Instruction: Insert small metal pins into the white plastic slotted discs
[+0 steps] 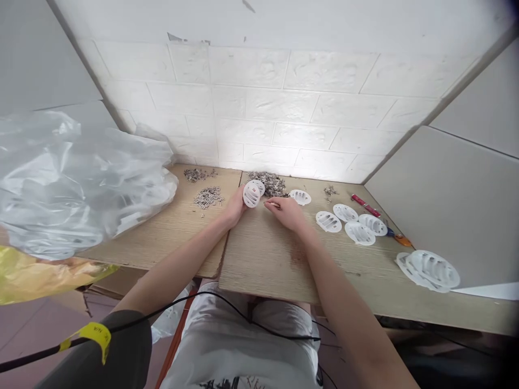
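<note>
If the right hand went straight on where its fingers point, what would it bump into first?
Probably the white slotted discs in the left hand: they lie just left of the right hand. Depth is unclear, so it might pass beside them.

Two overlapping white slotted discs [252, 194], held tilted

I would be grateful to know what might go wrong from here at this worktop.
The left hand holds a white slotted disc close to the dark heap of small pieces, so a knock might scatter some of them. Stray pieces could also lodge in the seam between the tabletop boards. The black cable, which runs across the white clothing, might snag if the person leans or shifts.
</note>
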Demonstrator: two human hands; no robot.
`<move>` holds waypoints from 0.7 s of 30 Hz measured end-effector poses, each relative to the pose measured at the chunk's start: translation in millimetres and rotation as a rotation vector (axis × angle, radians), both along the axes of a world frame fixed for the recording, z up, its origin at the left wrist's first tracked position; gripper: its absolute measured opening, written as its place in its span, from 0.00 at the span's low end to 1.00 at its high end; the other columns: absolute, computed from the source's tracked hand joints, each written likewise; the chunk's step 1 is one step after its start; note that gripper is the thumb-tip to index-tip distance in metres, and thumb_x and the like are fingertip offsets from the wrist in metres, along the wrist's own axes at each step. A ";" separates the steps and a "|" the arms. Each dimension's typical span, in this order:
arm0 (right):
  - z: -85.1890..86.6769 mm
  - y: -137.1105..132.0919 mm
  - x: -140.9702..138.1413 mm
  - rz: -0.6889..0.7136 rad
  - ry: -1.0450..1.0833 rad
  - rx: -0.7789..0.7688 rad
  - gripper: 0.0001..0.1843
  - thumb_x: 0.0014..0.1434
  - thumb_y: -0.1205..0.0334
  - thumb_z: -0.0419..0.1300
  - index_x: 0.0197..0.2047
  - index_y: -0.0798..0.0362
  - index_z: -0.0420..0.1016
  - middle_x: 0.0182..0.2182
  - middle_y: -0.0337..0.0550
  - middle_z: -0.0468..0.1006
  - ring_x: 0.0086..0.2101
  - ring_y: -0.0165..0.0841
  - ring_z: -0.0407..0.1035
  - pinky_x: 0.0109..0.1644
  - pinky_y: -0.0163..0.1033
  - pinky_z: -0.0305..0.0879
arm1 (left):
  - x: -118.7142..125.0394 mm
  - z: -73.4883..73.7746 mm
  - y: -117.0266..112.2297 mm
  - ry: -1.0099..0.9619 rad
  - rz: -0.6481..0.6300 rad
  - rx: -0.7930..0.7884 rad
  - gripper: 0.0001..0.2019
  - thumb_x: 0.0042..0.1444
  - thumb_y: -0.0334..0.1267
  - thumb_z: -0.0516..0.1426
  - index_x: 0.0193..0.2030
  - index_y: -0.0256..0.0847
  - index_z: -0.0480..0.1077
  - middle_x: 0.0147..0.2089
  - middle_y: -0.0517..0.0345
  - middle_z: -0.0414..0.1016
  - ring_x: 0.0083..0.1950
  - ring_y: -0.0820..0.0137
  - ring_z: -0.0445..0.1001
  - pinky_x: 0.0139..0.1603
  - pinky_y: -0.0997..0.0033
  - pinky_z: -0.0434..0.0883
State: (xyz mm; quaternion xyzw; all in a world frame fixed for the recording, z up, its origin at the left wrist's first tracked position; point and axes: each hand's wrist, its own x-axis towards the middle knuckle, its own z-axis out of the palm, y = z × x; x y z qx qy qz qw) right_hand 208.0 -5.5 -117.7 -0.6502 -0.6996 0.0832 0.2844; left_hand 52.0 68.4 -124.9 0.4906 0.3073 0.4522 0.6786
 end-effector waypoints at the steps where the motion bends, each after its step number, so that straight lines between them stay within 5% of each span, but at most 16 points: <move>1: 0.5 -0.5 1.7 -0.018 -0.031 -0.038 0.14 0.65 0.59 0.53 0.35 0.52 0.79 0.34 0.45 0.81 0.31 0.35 0.70 0.35 0.36 0.57 | -0.4 0.5 1.6 -0.022 -0.020 -0.029 0.13 0.62 0.43 0.51 0.36 0.39 0.73 0.33 0.51 0.76 0.35 0.68 0.72 0.30 0.73 0.66; 5: -0.4 0.2 4.6 -0.049 -0.148 -0.085 0.14 0.65 0.60 0.53 0.33 0.54 0.78 0.33 0.47 0.79 0.33 0.35 0.69 0.35 0.36 0.57 | -3.5 0.1 5.9 -0.085 -0.045 -0.122 0.14 0.63 0.43 0.50 0.42 0.39 0.73 0.40 0.50 0.78 0.36 0.69 0.74 0.29 0.74 0.68; 9: 0.8 1.3 3.6 -0.069 -0.139 -0.023 0.13 0.64 0.60 0.53 0.35 0.55 0.78 0.37 0.49 0.77 0.38 0.36 0.68 0.39 0.37 0.59 | -3.7 -1.6 5.6 -0.149 -0.072 -0.092 0.15 0.61 0.47 0.54 0.42 0.36 0.74 0.44 0.47 0.79 0.41 0.66 0.76 0.40 0.67 0.75; 13: 6.4 0.4 0.1 0.005 0.204 0.035 0.20 0.67 0.54 0.48 0.30 0.54 0.72 0.28 0.42 0.74 0.30 0.33 0.65 0.36 0.37 0.59 | -4.3 -1.1 2.2 -0.171 -0.205 0.042 0.17 0.52 0.47 0.63 0.43 0.38 0.76 0.47 0.48 0.78 0.49 0.64 0.76 0.49 0.63 0.73; 17: 4.4 3.0 -2.4 0.029 0.588 0.040 0.17 0.58 0.47 0.57 0.32 0.54 0.70 0.27 0.38 0.71 0.28 0.30 0.62 0.33 0.36 0.58 | -9.3 1.1 1.6 -0.140 -0.267 0.126 0.19 0.48 0.46 0.66 0.47 0.43 0.77 0.51 0.51 0.77 0.52 0.64 0.74 0.53 0.64 0.70; 21: 2.0 5.5 -2.5 -0.050 0.665 0.126 0.13 0.53 0.52 0.62 0.32 0.53 0.67 0.27 0.38 0.69 0.28 0.30 0.62 0.34 0.36 0.60 | -13.3 4.6 1.9 -0.100 -0.309 0.195 0.16 0.51 0.45 0.61 0.45 0.41 0.78 0.52 0.50 0.76 0.53 0.62 0.73 0.53 0.64 0.69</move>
